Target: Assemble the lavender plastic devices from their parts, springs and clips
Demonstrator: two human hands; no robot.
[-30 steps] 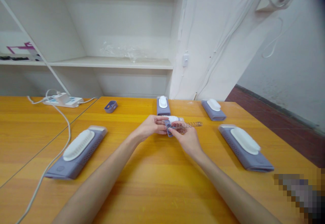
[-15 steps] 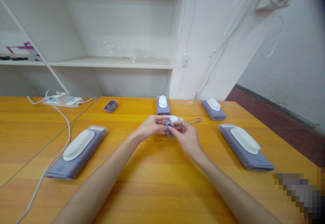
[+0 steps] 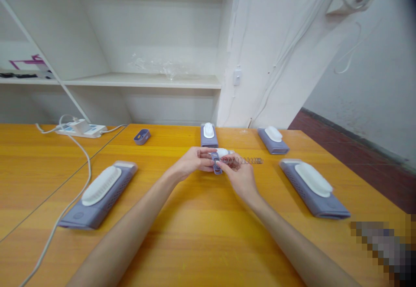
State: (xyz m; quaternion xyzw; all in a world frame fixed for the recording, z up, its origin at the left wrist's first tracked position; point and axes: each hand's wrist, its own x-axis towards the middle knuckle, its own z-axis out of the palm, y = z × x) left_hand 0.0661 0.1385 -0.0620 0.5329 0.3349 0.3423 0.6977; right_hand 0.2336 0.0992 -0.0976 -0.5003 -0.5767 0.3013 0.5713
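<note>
My left hand (image 3: 191,162) is closed on a small purple and white device (image 3: 218,157) held just above the orange table (image 3: 201,230). Its end cap faces me. My right hand (image 3: 239,175) pinches a long coiled metal spring (image 3: 244,161) at the device's end. The spring sticks out to the right, roughly level. Both hands meet at the table's middle, fingertips almost touching.
Four more purple and white devices lie around: near left (image 3: 97,193), near right (image 3: 313,187), far middle (image 3: 208,135), far right (image 3: 273,139). A small purple cap (image 3: 142,136) lies at the back. A white power strip (image 3: 80,128) with its cable (image 3: 69,191) runs down the left side.
The spring's free end has swung slightly down and to the right. My right fingers have shifted a little at the device's end. My left hand has stayed put.
</note>
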